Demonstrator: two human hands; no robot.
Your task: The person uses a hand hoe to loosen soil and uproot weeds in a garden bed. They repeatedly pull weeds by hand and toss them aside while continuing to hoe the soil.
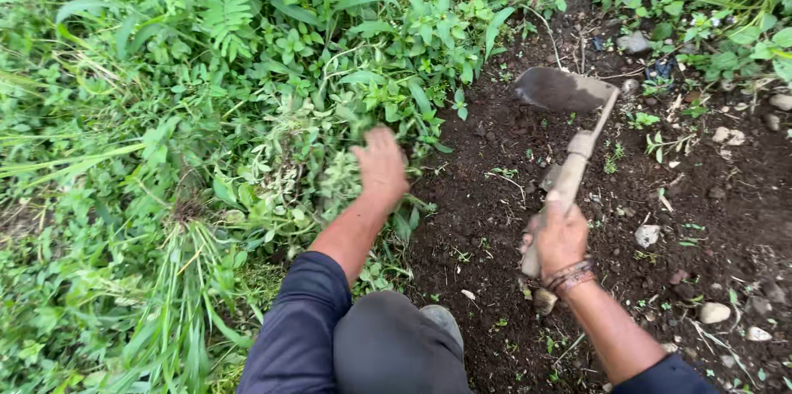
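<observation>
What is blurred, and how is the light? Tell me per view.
Head view: soft, even daylight, no hard shadows or glare; left hand and the weeds it grips are motion-blurred; right hand, hoe and dark soil stay fairly sharp.

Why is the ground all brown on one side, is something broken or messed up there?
Nothing looks broken. The bare soil sits beside thick green weeds, with small stones and a few loose sprigs scattered on it. The right hand holds a short hoe, blade resting on the dirt. The left hand is in the weeds, blurred.
</observation>
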